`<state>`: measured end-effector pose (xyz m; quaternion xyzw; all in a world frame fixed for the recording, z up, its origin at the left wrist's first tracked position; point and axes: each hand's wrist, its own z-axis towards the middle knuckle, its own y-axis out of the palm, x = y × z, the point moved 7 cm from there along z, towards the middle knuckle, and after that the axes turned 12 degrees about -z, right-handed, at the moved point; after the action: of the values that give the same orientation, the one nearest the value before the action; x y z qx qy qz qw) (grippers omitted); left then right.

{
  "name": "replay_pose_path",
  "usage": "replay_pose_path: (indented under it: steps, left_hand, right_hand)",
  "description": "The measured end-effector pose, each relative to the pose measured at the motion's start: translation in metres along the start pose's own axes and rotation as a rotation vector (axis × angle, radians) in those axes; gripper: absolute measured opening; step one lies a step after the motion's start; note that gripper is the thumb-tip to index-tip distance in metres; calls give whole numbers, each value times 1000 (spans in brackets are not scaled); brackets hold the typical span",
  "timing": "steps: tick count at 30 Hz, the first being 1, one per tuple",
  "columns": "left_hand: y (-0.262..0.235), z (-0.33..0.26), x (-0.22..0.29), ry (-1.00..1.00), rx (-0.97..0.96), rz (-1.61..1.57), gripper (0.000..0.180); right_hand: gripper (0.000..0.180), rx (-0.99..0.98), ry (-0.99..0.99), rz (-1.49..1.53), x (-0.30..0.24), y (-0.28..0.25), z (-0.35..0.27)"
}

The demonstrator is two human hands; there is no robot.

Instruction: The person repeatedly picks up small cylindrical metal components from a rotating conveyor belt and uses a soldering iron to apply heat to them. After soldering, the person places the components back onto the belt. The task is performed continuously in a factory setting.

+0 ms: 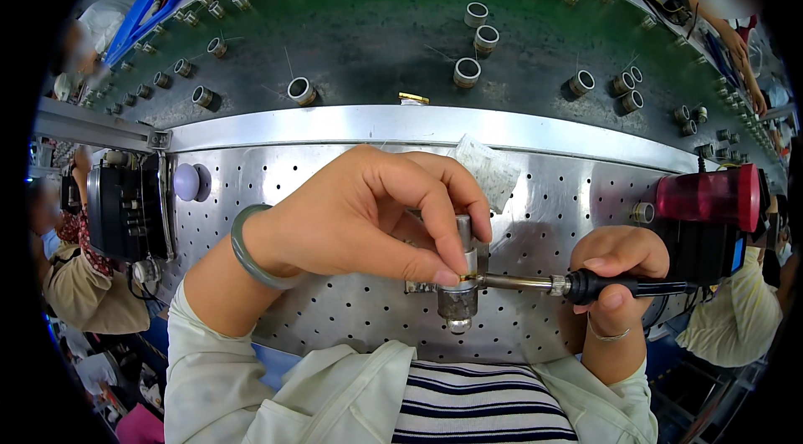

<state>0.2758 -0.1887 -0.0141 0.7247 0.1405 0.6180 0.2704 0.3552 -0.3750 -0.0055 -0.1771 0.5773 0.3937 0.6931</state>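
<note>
My right hand (623, 260) is closed around the black handle of a soldering iron (523, 283), whose metal shaft points left. The iron's tip meets a metal cylindrical piece (457, 303) that stands in front of me, with a narrower post at its top and a rounded shiny end towards me. From the left, my left hand (368, 214) reaches over this piece, thumb and forefinger pinched beside the tip. A small brass-coloured bit shows at those fingertips; what exactly they hold is too small to make out.
A perforated metal worktop (335, 323) lies under my hands. Beyond its metal rail (351, 125), a green belt (351, 43) carries many metal rings, some with thin wires. A crumpled white sheet (489, 172), a purple knob (186, 182) and a red-pink container (707, 197) are nearby. Other people sit at both sides.
</note>
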Motion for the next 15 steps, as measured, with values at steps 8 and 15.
replay_pose_path:
  steps: [8, 15]
  left_hand:
    - [0, 0, 0, 23, -18, 1, 18]
    - [-1, 3, -4, -12, -62, -22, 23]
  right_hand:
    - [23, -19, -21, -36, 0, -2, 1]
    - [22, -32, -37, -51, 1, -3, 1]
